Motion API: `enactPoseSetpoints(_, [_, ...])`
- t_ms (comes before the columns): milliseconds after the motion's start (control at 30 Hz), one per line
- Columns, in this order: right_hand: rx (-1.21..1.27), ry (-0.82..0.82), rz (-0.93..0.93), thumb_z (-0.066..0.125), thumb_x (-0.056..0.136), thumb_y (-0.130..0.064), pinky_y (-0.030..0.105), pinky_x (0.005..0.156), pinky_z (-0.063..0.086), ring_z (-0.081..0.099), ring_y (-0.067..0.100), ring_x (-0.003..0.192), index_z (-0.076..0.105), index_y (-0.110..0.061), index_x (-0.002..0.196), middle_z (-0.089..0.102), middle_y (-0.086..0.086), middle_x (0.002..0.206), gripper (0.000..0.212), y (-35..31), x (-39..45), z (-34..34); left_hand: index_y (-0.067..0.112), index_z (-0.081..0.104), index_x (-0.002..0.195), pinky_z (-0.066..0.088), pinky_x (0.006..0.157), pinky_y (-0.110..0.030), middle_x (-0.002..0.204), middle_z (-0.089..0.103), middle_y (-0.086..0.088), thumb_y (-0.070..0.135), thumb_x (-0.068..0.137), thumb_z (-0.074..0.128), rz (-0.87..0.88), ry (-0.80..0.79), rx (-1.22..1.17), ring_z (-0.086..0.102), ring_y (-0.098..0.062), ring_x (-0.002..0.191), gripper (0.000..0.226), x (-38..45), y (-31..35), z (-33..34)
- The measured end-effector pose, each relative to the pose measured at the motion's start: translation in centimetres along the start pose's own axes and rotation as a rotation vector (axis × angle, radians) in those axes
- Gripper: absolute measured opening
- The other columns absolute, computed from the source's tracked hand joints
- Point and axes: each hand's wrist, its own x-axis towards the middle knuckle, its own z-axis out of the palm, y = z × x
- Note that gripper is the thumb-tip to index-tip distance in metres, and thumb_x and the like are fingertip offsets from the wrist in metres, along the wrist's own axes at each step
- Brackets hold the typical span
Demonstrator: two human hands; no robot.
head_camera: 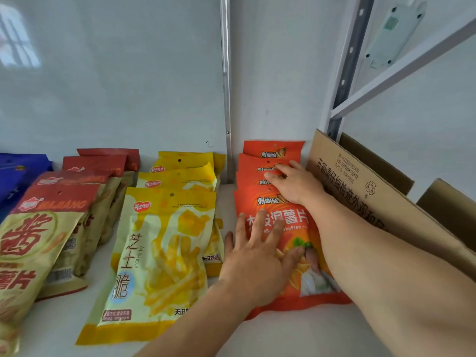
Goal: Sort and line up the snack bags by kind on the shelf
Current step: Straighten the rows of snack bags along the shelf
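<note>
Orange snack bags (283, 243) sit in a row on the right. Left hand (260, 258) lies flat on the near one, right hand (293, 181) flat on the far ones.

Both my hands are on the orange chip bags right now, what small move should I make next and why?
Probably nudge the front orange chip bag back and straight with your flat left hand. Its lower edge sits askew beside the yellow cheese-stick bags, while your right hand rests on the orange bags behind, next to the brown cardboard box.

"MAJIANG" on red-topped bag (54, 204)
</note>
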Motion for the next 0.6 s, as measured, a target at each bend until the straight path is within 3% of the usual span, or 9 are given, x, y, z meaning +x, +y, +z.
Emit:
enactPoseSetpoints(100, [0.021,-0.012,0.009,0.031,0.085,-0.082,0.052,0.116,0.028,0.029,0.032,0.146,0.034,-0.04,0.151,0.016,-0.002,0.165,0.078,0.1,0.4,0.4,0.041,0.0,0.157,0.003,0.118,-0.067,0.167,-0.01,-0.001,0.081,0.068,-0.032,0.091,-0.014,0.072,-0.016,-0.042,0.15,0.103,0.9,-0.7,1.3])
enactPoseSetpoints(200, [0.047,-0.025,0.024,0.032,0.086,-0.081,0.049,0.117,0.028,0.029,0.03,0.146,0.036,-0.039,0.15,0.017,-0.002,0.165,0.077,0.3,0.6,0.8,0.042,-0.003,0.157,0.0,0.118,-0.065,0.167,-0.013,0.0,0.08,0.071,-0.026,0.09,-0.019,0.055,-0.017,-0.04,0.15,0.097,1.4,-1.0,1.8])
enactPoseSetpoints(300, [0.095,-0.049,0.037,0.032,0.087,-0.08,0.048,0.117,0.026,0.029,0.029,0.146,0.038,-0.038,0.15,0.018,-0.002,0.165,0.076,0.4,0.6,1.2,0.041,-0.006,0.156,0.009,0.119,-0.064,0.166,-0.015,0.001,0.08,0.063,-0.033,0.085,-0.009,0.062,-0.014,-0.042,0.15,0.104,1.0,-0.6,1.4])
enactPoseSetpoints(467, [0.142,-0.068,0.038,0.035,0.089,-0.077,0.047,0.117,0.025,0.03,0.027,0.146,0.04,-0.037,0.149,0.022,-0.001,0.163,0.073,0.4,0.7,1.2,0.041,-0.008,0.155,0.011,0.121,-0.059,0.165,-0.017,0.003,0.081,0.072,-0.019,0.041,-0.026,0.064,-0.014,-0.039,0.15,0.093,0.7,-0.2,0.7])
enactPoseSetpoints(600, [0.164,-0.078,0.042,0.036,0.089,-0.076,0.045,0.116,0.025,0.034,0.027,0.144,0.043,-0.036,0.147,0.029,0.0,0.16,0.071,0.4,0.7,1.2,0.041,-0.009,0.155,0.008,0.122,-0.053,0.164,-0.018,0.008,0.075,0.088,0.006,-0.029,-0.044,0.009,-0.014,-0.033,0.151,0.077,0.4,0.2,-0.1])
